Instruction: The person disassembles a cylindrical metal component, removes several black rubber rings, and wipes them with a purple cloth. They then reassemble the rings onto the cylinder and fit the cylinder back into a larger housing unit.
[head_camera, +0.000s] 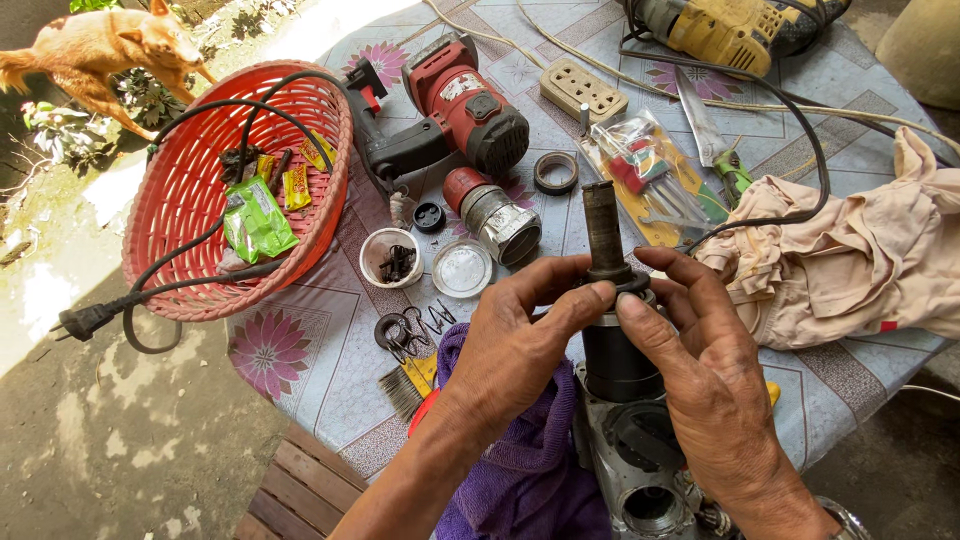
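Shaft upright between hands, left and right fingertips pinching black collar

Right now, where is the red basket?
In the head view, the red basket sits tilted at the table's left edge, left of the red power tool, holding small packets with a black cord running across it.

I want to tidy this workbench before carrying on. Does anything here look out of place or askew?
The red basket sits tilted, hanging over the table edge with a black power cord trailing through it. Small metal rings and clips lie loose near the edge. Both hands grip the grey shaft.
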